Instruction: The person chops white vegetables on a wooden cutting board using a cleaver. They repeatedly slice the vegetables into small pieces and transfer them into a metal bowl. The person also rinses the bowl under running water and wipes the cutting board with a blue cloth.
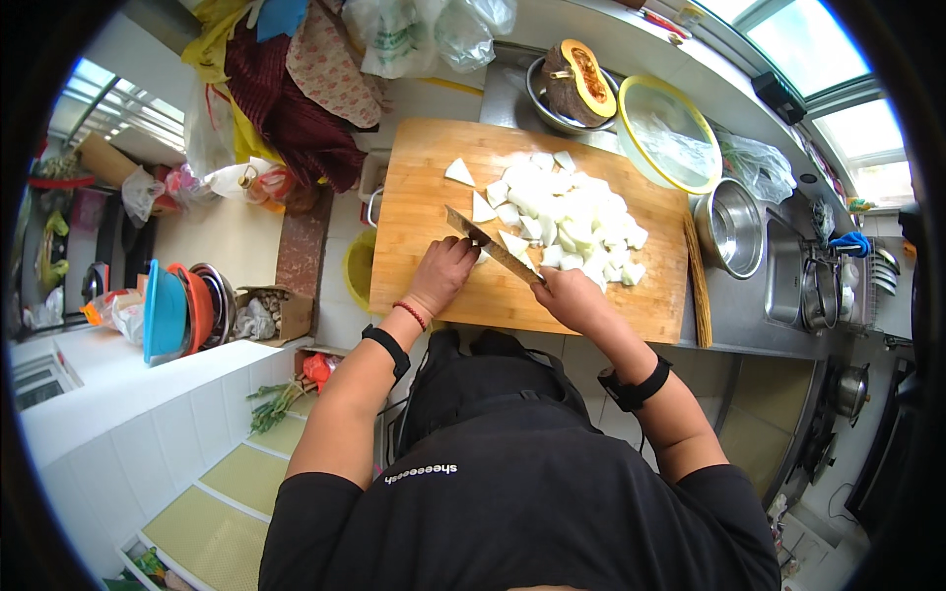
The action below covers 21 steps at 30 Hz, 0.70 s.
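Observation:
A large wooden cutting board (421, 199) lies before me on the counter. My right hand (573, 295) is closed around the handle of a kitchen knife (499, 253), whose blade slants up and left across the board. The blade's far end reaches my left hand (446, 270), which rests with bent fingers on the board's left part; a small white piece shows beside its fingertips, and whether the fingers grip it is hidden. Right of the blade lies a heap of white, pale-green-edged vegetable pieces (584, 214). A few triangular pieces (460, 172) lie apart, left of the heap.
Beyond the board stand a metal bowl with a cut pumpkin (580, 85) and a yellow-rimmed plastic basin (669, 133). Along its right edge lies a bundle of thin sticks (697, 284), near a steel bowl (730, 227) and the sink (783, 273). A yellow bin (358, 270) is below left.

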Tool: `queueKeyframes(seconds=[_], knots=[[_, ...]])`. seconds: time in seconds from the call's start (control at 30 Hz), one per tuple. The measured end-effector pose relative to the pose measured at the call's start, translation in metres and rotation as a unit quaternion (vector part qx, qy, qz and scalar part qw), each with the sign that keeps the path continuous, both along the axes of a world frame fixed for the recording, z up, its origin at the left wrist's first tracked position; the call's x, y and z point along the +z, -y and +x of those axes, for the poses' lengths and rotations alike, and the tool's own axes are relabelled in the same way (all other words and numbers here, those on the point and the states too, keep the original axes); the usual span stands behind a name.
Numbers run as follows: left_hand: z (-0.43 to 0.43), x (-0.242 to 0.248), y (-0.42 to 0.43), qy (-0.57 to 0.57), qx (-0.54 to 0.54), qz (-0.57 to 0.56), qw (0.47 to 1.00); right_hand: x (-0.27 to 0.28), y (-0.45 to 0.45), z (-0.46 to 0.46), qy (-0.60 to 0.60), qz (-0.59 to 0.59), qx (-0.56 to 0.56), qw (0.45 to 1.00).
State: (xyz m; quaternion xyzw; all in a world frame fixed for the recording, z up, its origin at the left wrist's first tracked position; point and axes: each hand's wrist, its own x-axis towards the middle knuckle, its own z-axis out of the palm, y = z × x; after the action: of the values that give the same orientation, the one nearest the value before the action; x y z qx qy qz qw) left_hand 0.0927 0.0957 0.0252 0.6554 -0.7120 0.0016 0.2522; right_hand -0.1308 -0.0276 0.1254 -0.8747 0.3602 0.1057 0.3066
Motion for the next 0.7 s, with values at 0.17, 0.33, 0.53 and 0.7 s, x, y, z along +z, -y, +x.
queueKeyframes(seconds=[0.17, 0.33, 0.53, 0.7], knots=[[-0.002, 0.002, 0.001, 0.024, 0.014, -0.049, 0.998, -0.024, -0.011, 0.019, -0.025, -0.042, -0.003, 0.999], [0.000, 0.005, -0.002, 0.028, 0.008, -0.041, 0.999, -0.055, -0.018, 0.035, 0.000, -0.062, -0.028, 0.998], [-0.001, 0.002, -0.003, -0.003, 0.014, -0.046, 0.999, -0.022, -0.009, 0.013, 0.024, -0.016, -0.033, 0.999], [0.000, 0.001, -0.003, -0.022, 0.005, -0.030, 0.999, 0.006, -0.005, 0.004, -0.004, 0.005, -0.003, 1.000]])
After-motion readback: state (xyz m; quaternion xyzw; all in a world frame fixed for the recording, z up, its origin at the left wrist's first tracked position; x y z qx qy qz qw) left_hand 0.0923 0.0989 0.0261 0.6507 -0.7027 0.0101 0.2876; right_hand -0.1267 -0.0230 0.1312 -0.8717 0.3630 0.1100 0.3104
